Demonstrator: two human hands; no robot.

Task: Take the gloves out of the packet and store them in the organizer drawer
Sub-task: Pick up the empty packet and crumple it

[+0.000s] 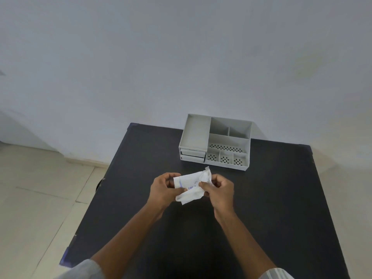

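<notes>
I hold a crumpled white packet (191, 186) with blue print above the middle of the black table (271, 198). My left hand (164, 190) grips its left end. My right hand (218, 190) pinches its right end, where the edge sticks up. No gloves show outside the packet. The grey organizer (216, 141) stands beyond my hands at the table's far edge. Its two small drawers (192, 155) at the lower left front are closed.
The organizer's top holds several open compartments, some with perforated floors. A pale wall rises behind the table. Tiled floor lies to the left, and the table's left edge runs close to my left forearm.
</notes>
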